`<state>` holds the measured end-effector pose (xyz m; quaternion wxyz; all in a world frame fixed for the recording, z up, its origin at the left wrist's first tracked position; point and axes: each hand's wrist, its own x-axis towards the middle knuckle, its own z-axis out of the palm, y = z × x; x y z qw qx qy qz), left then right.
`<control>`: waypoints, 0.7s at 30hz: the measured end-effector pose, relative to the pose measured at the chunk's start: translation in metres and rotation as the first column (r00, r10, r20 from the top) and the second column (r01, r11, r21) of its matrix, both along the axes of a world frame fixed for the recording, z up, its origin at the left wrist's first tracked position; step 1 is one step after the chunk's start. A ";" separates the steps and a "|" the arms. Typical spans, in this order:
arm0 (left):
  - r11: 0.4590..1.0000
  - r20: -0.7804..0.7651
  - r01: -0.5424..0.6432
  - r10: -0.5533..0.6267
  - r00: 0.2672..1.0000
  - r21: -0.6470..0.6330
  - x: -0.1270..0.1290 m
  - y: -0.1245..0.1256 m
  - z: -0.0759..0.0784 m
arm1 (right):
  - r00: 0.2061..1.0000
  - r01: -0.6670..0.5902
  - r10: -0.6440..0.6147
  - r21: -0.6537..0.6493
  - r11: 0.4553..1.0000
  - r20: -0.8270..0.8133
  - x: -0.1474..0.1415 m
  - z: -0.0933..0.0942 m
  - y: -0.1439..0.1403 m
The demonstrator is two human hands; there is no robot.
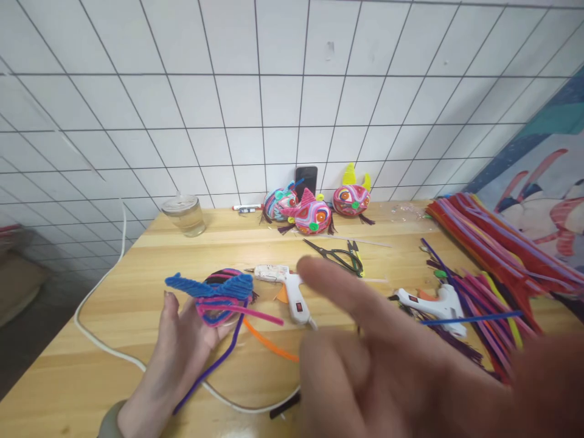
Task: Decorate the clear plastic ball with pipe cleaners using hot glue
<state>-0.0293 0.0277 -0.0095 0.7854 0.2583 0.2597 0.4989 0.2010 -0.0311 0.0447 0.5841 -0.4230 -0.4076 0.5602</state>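
**Pipe-cleaner figure partly built, loose ends left**

Nearest, the right hand [392, 371] hangs blurred above the worktop's [137, 389] near edge, fingers spread, holding nothing. The left hand [182, 347] cups the pipe-cleaner figure [223, 295] toward the near-left part, fingers curled under it. It looks half made: blue fins on a pink-and-purple wound body, with purple, pink and orange ends trailing loose. Beyond lie a glue gun [287, 286] and scissors [337, 255]. Three finished figures [314, 210] stand at the far edge.
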 end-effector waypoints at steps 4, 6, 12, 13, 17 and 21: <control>0.999 -0.021 -0.033 0.033 0.999 -0.013 0.004 -0.002 0.001 | 0.999 0.011 -0.010 0.025 1.000 -0.045 -0.008 0.008 0.021; 0.998 -0.013 -0.058 0.058 0.998 -0.017 0.005 -0.001 0.001 | 0.997 0.013 -0.011 0.031 0.999 -0.072 -0.012 0.007 0.032; 1.000 0.073 -0.011 0.013 0.997 -0.028 0.005 -0.004 0.006 | 0.979 -0.091 0.098 -0.050 0.995 0.179 -0.020 -0.024 0.056; 1.000 0.093 0.007 -0.004 0.996 -0.024 0.005 -0.005 0.008 | 0.972 -0.106 0.116 -0.060 0.993 0.204 -0.022 -0.029 0.057; 0.999 0.159 0.047 -0.046 0.986 -0.003 0.010 -0.012 0.015 | 0.919 -0.257 0.249 -0.014 0.966 0.307 -0.034 -0.036 0.046; 0.997 0.200 0.070 -0.074 0.977 0.032 0.016 -0.019 0.014 | 0.894 -0.334 0.274 0.118 0.935 0.353 -0.045 -0.035 0.027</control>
